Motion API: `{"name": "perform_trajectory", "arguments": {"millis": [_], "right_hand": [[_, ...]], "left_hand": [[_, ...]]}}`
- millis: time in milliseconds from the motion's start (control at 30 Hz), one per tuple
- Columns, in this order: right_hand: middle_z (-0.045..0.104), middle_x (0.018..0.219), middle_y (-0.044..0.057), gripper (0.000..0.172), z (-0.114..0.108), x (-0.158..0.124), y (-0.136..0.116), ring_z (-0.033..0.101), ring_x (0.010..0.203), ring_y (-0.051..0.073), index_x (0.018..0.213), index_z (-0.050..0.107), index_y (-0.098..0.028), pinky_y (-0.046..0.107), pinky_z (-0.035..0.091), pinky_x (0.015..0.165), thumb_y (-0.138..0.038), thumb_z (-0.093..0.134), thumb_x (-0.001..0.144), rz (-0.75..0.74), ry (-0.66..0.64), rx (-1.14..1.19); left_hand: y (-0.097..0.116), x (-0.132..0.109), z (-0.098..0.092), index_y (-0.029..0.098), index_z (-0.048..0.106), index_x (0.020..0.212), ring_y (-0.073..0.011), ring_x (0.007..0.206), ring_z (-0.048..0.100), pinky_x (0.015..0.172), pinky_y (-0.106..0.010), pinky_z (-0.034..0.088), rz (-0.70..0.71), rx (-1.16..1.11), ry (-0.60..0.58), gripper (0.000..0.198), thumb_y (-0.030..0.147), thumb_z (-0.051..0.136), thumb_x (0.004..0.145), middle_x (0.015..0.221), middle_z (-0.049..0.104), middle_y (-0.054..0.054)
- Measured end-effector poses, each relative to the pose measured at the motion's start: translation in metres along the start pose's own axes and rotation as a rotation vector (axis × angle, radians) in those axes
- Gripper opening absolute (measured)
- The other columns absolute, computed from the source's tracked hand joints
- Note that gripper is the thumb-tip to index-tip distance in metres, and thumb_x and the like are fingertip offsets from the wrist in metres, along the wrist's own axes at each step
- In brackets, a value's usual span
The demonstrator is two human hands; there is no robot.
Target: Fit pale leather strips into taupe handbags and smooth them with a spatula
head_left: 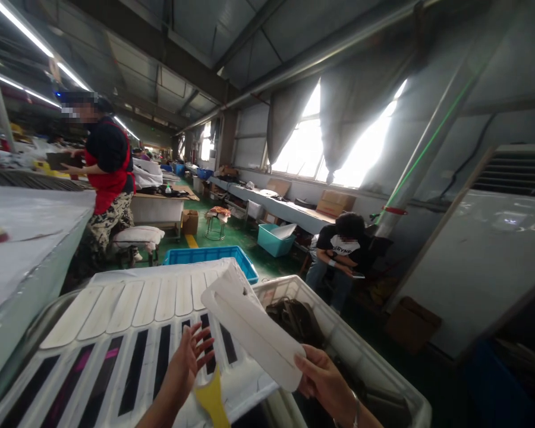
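Between the fingers and thumb of my right hand (318, 377) is one end of a long white strip with rounded corners (252, 333), tilted up over the board. My left hand (187, 356) hovers over the board with its fingers apart, holding nothing. Below it lies a yellow scraper-like tool (213, 399), its lower end cut off by the frame. On the white board (243, 380) are a back row of white rounded strips (125, 306) and a front row of black strips (134, 371). The held strip covers part of the board's right side.
To my right stands a white plastic crate (361, 356) with dark items inside. A blue bin (211, 254) is behind the board. One person in a red apron (109, 160) stands at left by a white table (35, 220); another person (341, 249) sits at right.
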State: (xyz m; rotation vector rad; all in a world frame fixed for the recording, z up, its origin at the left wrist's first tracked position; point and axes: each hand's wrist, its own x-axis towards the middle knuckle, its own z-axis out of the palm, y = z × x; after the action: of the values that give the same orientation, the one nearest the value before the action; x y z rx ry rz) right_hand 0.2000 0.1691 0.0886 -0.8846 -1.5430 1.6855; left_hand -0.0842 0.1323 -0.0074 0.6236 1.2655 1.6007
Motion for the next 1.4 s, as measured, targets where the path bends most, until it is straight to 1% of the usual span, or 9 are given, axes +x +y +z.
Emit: {"name": "perform_trajectory", "arguments": {"millis": [100, 233, 400, 600, 767, 900, 1067, 1200, 1400], "right_hand": [[0.041, 0.049, -0.005, 0.037, 0.007, -0.036, -0.006, 0.03, 0.037, 0.003, 0.07, 0.056, -0.014, 0.018, 0.021, 0.036, -0.049, 0.061, 0.078, -0.021, -0.057, -0.153], [0.039, 0.055, -0.004, 0.037, 0.019, -0.08, -0.014, 0.031, 0.041, 0.004, 0.069, 0.054, -0.015, 0.019, 0.023, 0.038, -0.049, 0.055, 0.082, -0.039, -0.063, -0.376], [0.039, 0.052, -0.005, 0.04, 0.018, -0.122, -0.02, 0.034, 0.041, 0.005, 0.063, 0.05, -0.016, 0.019, 0.023, 0.037, -0.052, 0.057, 0.078, -0.016, 0.031, -0.491], [0.047, 0.053, -0.003, 0.04, 0.007, -0.161, -0.018, 0.035, 0.038, 0.004, 0.072, 0.058, -0.014, 0.018, 0.028, 0.038, -0.053, 0.066, 0.07, 0.099, 0.039, -0.149], [0.059, 0.104, 0.015, 0.084, -0.005, -0.192, -0.043, 0.061, 0.082, 0.022, 0.119, 0.051, -0.018, 0.033, 0.048, 0.063, -0.082, 0.029, 0.07, -0.014, -0.028, 0.113], [0.037, 0.138, 0.015, 0.091, -0.003, -0.218, -0.077, 0.041, 0.122, 0.031, 0.138, 0.031, -0.021, 0.047, 0.04, 0.092, -0.075, 0.05, 0.068, -0.234, 0.056, -0.445], [0.027, 0.145, 0.014, 0.107, 0.031, -0.232, -0.078, 0.017, 0.134, 0.035, 0.143, 0.024, -0.016, 0.051, 0.009, 0.111, -0.058, 0.074, 0.058, -0.452, 0.183, -1.313], [0.038, 0.137, 0.017, 0.097, 0.045, -0.228, -0.056, 0.023, 0.131, 0.034, 0.142, 0.025, -0.012, 0.053, 0.009, 0.11, -0.048, 0.072, 0.065, -0.426, 0.269, -1.458], [0.042, 0.131, 0.017, 0.093, 0.046, -0.222, -0.048, 0.038, 0.119, 0.029, 0.141, 0.022, -0.011, 0.043, 0.03, 0.103, -0.039, 0.069, 0.066, -0.372, 0.069, -1.277]], "left_hand": [[0.05, -0.039, 0.002, 0.018, 0.038, 0.13, -0.0273, 0.096, 0.062, 0.074, -0.038, 0.053, 0.12, -0.12, -0.123, 0.076, 0.072, 0.037, 0.077, 0.115, 0.06, -0.013], [0.087, -0.086, -0.002, 0.019, 0.052, 0.119, -0.0257, 0.089, 0.062, 0.07, -0.032, 0.053, 0.186, 0.174, -0.062, 0.061, 0.052, 0.065, 0.07, 0.101, 0.065, -0.007], [0.098, -0.127, -0.012, 0.015, 0.056, 0.117, -0.0224, 0.078, 0.062, 0.064, -0.03, 0.053, 0.162, 0.228, -0.174, 0.055, 0.036, 0.068, 0.068, 0.097, 0.066, -0.007], [0.098, -0.169, -0.009, 0.015, 0.05, 0.126, -0.0286, 0.101, 0.058, 0.081, -0.037, 0.051, 0.066, 0.122, -0.442, 0.063, 0.023, 0.068, 0.066, 0.112, 0.063, -0.01], [0.108, -0.198, 0.009, 0.017, 0.054, 0.121, -0.026, 0.097, 0.062, 0.078, -0.033, 0.054, 0.012, -0.099, -0.432, 0.059, 0.016, 0.07, 0.065, 0.107, 0.066, -0.008], [0.122, -0.219, 0.027, 0.014, 0.057, 0.118, -0.0202, 0.086, 0.065, 0.069, -0.026, 0.057, -0.011, -0.164, -0.357, 0.056, 0.004, 0.065, 0.064, 0.101, 0.068, -0.007], [0.131, -0.249, 0.046, 0.012, 0.06, 0.113, -0.0142, 0.064, 0.065, 0.061, -0.026, 0.059, -0.048, -0.171, -0.243, 0.056, -0.002, 0.058, 0.058, 0.076, 0.07, -0.002], [0.136, -0.276, 0.052, 0.017, 0.064, 0.105, -0.0196, 0.068, 0.068, 0.064, -0.031, 0.06, -0.112, -0.109, -0.202, 0.054, 0.001, 0.065, 0.054, 0.082, 0.071, -0.005], [0.157, -0.293, 0.046, 0.021, 0.062, 0.112, -0.0337, 0.094, 0.064, 0.072, -0.043, 0.059, -0.178, 0.004, -0.194, 0.056, 0.022, 0.076, 0.058, 0.115, 0.064, -0.01]]}}
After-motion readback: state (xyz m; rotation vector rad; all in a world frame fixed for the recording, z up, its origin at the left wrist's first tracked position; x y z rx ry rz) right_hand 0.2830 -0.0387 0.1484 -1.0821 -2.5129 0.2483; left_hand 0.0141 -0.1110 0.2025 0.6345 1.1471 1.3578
